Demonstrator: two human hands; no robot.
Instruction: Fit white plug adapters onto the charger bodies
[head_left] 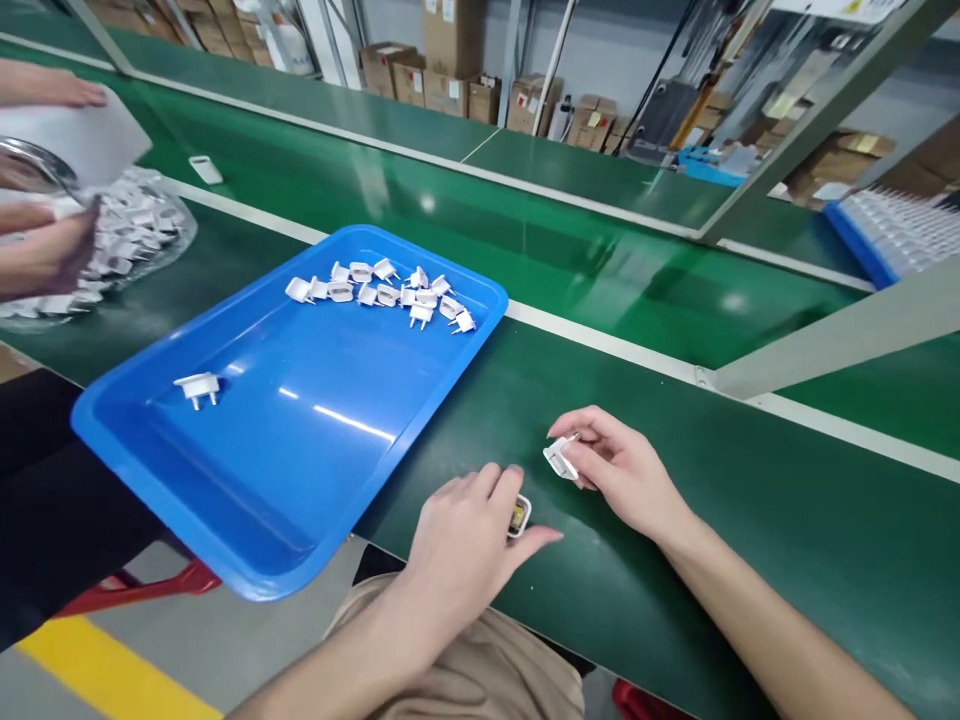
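Observation:
My right hand pinches a small white plug part between thumb and fingers, just above the green table. To its left, my left hand is curled around a small white housing with its open side showing yellow parts inside. Left of my hands lies a blue tray. Several white two-pin plug parts are gathered at its far end, and a single one lies near its left side.
Another person's hands are at the far left, by a bag of white parts. A green conveyor belt runs behind the tray, with a white piece on it. A metal post stands at right.

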